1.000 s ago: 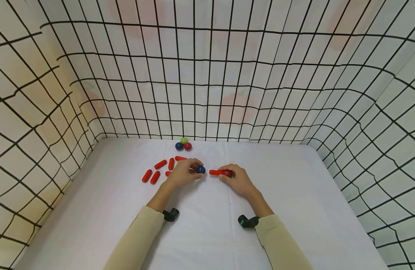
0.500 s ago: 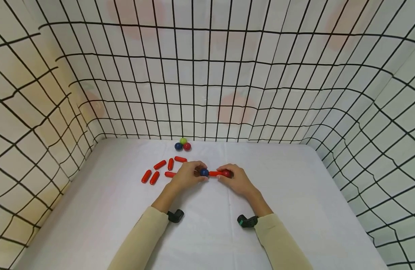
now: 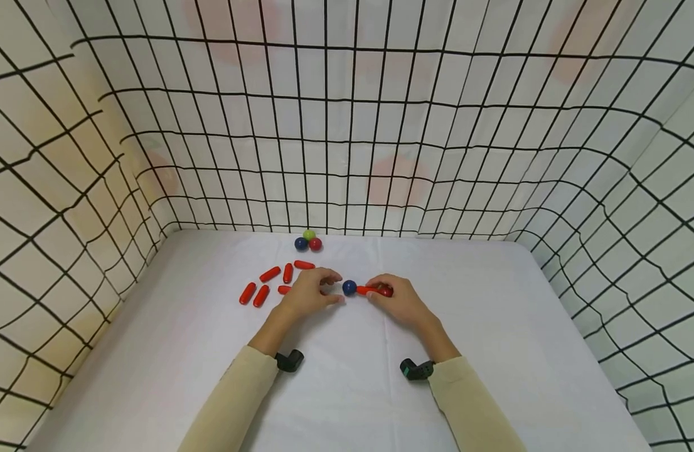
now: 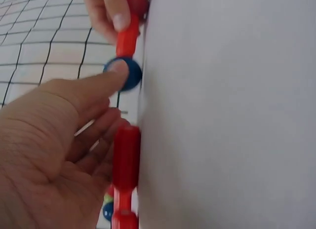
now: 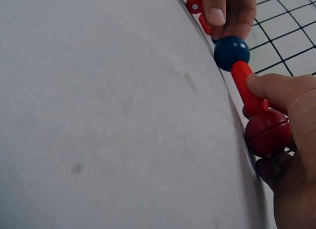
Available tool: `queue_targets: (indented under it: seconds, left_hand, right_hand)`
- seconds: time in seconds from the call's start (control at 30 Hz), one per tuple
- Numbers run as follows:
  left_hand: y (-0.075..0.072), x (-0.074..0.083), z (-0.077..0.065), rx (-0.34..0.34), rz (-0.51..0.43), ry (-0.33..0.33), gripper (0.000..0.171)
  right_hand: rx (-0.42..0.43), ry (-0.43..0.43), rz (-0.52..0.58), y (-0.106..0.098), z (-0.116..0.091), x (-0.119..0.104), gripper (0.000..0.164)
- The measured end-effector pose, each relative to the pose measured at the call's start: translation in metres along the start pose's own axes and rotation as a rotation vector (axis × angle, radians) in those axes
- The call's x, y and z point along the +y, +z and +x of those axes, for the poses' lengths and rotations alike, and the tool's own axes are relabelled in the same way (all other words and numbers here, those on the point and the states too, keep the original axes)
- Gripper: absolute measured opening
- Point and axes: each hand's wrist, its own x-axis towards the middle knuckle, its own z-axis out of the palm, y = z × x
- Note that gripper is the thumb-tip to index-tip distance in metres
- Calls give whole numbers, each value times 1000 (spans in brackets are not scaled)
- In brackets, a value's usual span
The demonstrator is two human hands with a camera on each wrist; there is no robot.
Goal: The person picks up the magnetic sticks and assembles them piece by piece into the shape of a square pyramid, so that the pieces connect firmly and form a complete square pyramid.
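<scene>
My right hand [image 3: 402,302] pinches a red rod [image 5: 242,81] between thumb and fingers. At the rod's right end is a dark red ball [image 5: 268,134], partly covered by this hand in the head view. The rod's left end meets a blue ball [image 3: 349,287], so the three form a row close over the white cloth. Just left of the blue ball is my left hand [image 3: 309,296], its thumb and fingers spread apart with nothing between them. In the left wrist view its thumb overlaps the blue ball [image 4: 132,75]; the head view has a small gap there.
Several loose red rods [image 3: 261,295] lie left of and behind the left hand. Farther back sit a blue ball [image 3: 301,243], a red ball [image 3: 315,243] and a green ball [image 3: 309,235], bunched together. Black wire mesh [image 3: 327,100] surrounds the white-covered table [image 3: 494,326] at the back and sides.
My left hand brought the blue ball rightward to the rod's end, then let go and drew back slightly left. The right hand keeps its grip on the rod, nearly in place.
</scene>
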Motion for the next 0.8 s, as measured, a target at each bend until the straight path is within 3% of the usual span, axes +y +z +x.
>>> queue_targets:
  seconds: [0.37,0.57,0.8]
  left_hand:
    - [-31,-15,-19,5,-20,48,34]
    - [-31,-19,-19,-27,-6,61,36]
    - [-29,-22,-18,-45,45,64,31]
  right_hand:
    - [33,-20,-9,-8,-11,3,32]
    - [-1,16,100,-10,-16,1,47]
    - [-16,58,113,-10,-19,-1,68]
